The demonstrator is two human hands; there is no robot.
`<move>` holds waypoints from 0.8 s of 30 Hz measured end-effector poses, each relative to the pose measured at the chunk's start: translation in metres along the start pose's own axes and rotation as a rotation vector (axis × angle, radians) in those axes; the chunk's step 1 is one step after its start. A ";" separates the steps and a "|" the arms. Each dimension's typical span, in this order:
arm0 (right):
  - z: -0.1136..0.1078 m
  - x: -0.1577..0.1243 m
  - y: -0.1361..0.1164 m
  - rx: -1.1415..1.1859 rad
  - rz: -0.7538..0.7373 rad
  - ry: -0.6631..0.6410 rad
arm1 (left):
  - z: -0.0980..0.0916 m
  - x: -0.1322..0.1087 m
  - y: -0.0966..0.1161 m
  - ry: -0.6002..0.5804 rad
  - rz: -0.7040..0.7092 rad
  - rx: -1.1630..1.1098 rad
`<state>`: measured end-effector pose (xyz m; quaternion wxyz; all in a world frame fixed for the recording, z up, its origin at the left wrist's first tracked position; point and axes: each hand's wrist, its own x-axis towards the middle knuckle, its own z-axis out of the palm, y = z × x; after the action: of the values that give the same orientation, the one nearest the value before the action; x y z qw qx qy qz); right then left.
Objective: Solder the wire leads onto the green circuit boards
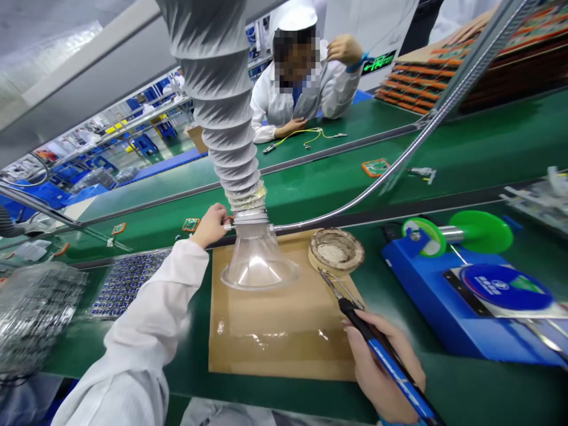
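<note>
In my right hand is a soldering iron with a black and blue handle. A thin bent metal tube runs alongside its metal front end. Its tip points at the near rim of a round, brown-stained dish on the brown work mat. My left hand reaches out beside the neck of the clear fume funnel, at the belt's near edge. Its fingers are curled together, and part of them is hidden by the funnel's neck. A bit of orange shows by the fingertips; what they hold I cannot make out.
A grey corrugated duct and a metal flexible hose hang over the bench. At right stands a blue solder-reel stand; at left lies a tray of small parts. Green circuit boards lie on the belt. A co-worker sits opposite.
</note>
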<state>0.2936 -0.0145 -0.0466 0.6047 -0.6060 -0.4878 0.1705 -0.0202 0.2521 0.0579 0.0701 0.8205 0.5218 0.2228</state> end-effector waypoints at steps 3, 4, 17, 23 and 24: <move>0.002 0.002 -0.002 -0.011 -0.037 0.000 | -0.030 -0.057 -0.002 0.043 -0.130 -0.149; 0.003 0.002 -0.003 -0.015 -0.049 -0.001 | -0.036 -0.076 -0.001 0.028 -0.200 -0.197; 0.014 -0.010 -0.024 0.013 0.074 -0.146 | 0.048 -0.200 0.103 -0.225 -0.349 -0.137; 0.050 -0.039 -0.037 0.074 0.004 -0.563 | 0.040 -0.222 0.104 -0.172 -0.165 0.127; 0.055 -0.043 -0.035 0.067 -0.033 -0.621 | 0.033 -0.225 0.095 -0.144 -0.170 0.145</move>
<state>0.2166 -0.0248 -0.0434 0.4491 -0.4969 -0.6530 0.3537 -0.0074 0.0138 -0.0040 0.0665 0.7899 0.5980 0.1184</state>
